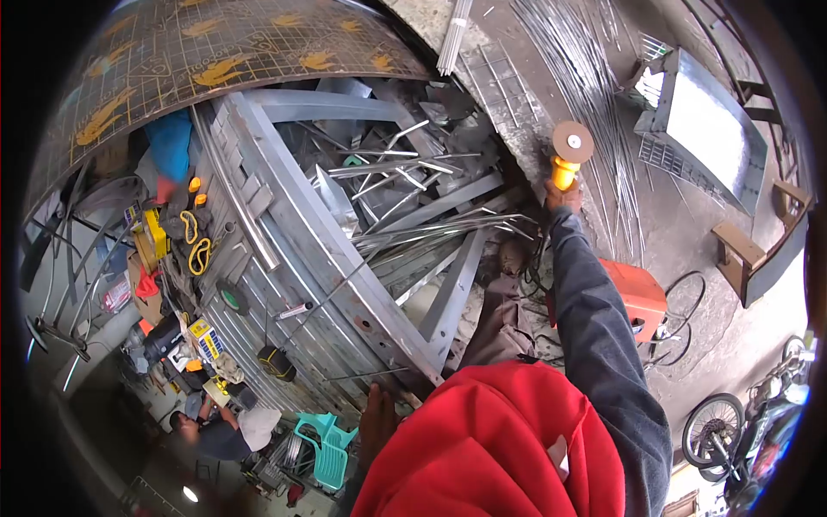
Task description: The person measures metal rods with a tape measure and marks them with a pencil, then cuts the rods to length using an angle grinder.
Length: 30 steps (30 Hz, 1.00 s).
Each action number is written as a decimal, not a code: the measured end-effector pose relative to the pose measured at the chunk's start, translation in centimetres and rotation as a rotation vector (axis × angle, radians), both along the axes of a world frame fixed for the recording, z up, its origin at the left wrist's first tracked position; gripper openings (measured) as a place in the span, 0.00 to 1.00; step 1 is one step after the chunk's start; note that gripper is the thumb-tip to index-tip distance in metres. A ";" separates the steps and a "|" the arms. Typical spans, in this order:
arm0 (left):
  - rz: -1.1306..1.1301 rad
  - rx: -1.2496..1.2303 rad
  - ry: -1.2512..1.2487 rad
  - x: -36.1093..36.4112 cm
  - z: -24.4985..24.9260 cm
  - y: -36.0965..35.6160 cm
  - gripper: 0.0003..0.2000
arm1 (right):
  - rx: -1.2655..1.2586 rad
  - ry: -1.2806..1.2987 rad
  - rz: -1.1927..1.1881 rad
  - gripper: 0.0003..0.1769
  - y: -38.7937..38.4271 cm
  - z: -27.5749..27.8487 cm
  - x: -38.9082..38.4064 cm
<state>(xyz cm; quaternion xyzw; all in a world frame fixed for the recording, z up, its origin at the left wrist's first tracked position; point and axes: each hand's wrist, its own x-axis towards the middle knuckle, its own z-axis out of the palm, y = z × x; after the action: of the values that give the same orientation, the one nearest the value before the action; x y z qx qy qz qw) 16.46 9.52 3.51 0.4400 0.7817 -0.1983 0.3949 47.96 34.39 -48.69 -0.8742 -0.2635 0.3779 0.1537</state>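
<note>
The grinder has a glossy yellow plastic body, and its disc is matt, brown and gritty. The frame is dull grey metal. The sleeve is matt grey cloth.

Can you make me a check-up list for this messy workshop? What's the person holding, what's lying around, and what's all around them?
surface: frame of grey metal, with bars and strips piled behind it.
job's things: grinder, yellow body, round disc, held up over the floor.
clutter: loose rods spread on the floor; small tools at the left of the frame.
hands: right hand shut on the grinder; left hand at the frame's near edge, grip unclear.
cables: dark cables looped beside an orange box.
surroundings: another person near a teal chair; a bike wheel at the right.
</note>
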 end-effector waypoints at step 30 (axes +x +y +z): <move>-0.289 0.444 -0.125 0.3 1.6 -0.9 0.44 | -0.038 0.164 0.768 0.28 -3.4 9.8 2.9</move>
<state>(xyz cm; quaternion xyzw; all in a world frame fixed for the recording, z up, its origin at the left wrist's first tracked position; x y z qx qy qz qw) 16.73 8.61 5.10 0.6340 0.7095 -0.0488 0.3037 50.88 31.03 -38.92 -0.6815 -0.5513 0.4812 0.0052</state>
